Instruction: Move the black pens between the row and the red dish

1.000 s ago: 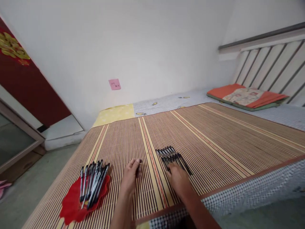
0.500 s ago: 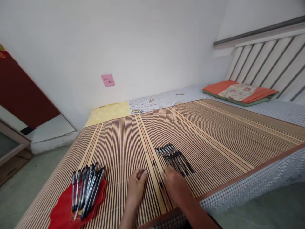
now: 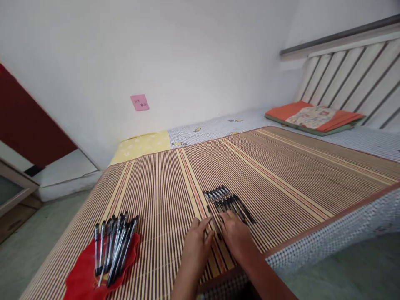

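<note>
A slim black-tipped pen [image 3: 215,227] lies lengthwise on the striped mat [image 3: 162,200], between my two hands. My left hand [image 3: 197,241] meets its left side with bent thumb and forefinger. From the other side, my right hand [image 3: 236,233] has curled fingers against the pen; its fingertips are partly hidden. Just beyond my right hand is a row of black-capped pens [image 3: 226,198], side by side and slanting; my right hand covers some of their lower ends. To the left, a loose bunch of pens [image 3: 117,246] rests on a red scalloped cloth [image 3: 83,266].
The mat covers a bed with a checked sheet [image 3: 306,246], whose near edge drops to the floor on the right. A folded orange cloth [image 3: 283,113] lies at the far right by a white slatted headboard [image 3: 343,77]. A pink note [image 3: 139,102] is on the wall.
My left hand has moved right to the pen between my hands. That pen has shifted slightly right and away from me. My right hand has moved a little right as well.
</note>
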Tool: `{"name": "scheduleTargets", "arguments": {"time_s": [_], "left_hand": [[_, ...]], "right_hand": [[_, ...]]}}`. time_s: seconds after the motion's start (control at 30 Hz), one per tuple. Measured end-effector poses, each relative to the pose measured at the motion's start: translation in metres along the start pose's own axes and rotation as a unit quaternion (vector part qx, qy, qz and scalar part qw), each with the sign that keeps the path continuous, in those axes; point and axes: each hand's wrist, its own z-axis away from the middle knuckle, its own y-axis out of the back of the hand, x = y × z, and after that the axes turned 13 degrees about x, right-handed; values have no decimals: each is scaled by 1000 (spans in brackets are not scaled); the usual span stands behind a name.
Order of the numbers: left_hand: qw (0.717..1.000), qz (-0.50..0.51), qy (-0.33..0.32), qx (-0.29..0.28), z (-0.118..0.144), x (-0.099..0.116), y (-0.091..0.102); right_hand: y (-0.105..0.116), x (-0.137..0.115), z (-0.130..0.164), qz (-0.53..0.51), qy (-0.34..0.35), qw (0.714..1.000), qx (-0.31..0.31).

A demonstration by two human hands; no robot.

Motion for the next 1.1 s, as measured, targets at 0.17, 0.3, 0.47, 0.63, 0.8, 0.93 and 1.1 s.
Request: {"name": "scheduleTargets", "arguments": {"time_s": [0.17, 0.3, 0.47, 0.63, 0.8, 0.93, 1.1], "left_hand": [[998, -44, -13, -40, 4, 7, -7], [1000, -30, 6, 0, 4, 3, -8], [997, -1, 9, 75, 3, -3, -5], [997, -38, 32, 67, 3, 0, -9], [996, -60, 47, 54, 3, 3, -10], [995, -74, 45, 58, 2, 2, -8], [991, -84, 66, 85, 0, 0, -11]], "right_hand": [[0, 2, 0, 15, 0, 1000, -15], [0, -3, 3, -29, 24, 999, -23], [2, -3, 3, -8, 8, 1000, -6], [-3, 1, 2, 30, 10, 1000, -4], [-7, -3, 4, -9, 29, 999, 13], [-4, -7, 4, -19, 13, 1000, -4], [-1, -10, 4, -25, 22, 999, -16]]}}
